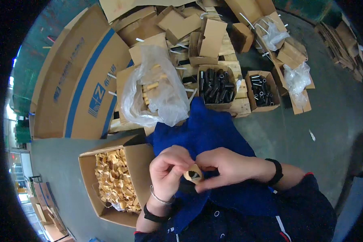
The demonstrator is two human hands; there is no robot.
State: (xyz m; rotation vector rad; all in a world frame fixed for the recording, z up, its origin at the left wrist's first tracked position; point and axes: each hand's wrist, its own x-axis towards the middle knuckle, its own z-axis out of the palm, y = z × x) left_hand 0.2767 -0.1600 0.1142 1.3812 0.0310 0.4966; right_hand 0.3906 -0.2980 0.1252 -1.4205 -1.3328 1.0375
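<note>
Above my lap, over the blue cloth (197, 129), my left hand (169, 167) pinches a tan paper-wrapped tube (186, 176) between thumb and fingers. Its round end faces me, dark inside. My right hand (224, 167) closes on the other side of the tube, thumb below and fingers above. Left of my hands stands a carton (138, 165) filled with crumpled tan paper pieces (113, 177). Ahead, a clear plastic bag (163, 105) lines a box holding several tan rolls (151, 86). Right of it, an open box holds black tubes (217, 86).
A smaller box (266, 105) of black tubes stands to the right by the wooden pallet (241, 97). A large carton with a blue stripe (84, 76) leans at the left. Opened cartons (211, 38) and plastic wrap (297, 82) lie at the back. Flattened cardboard (341, 42) is stacked far right.
</note>
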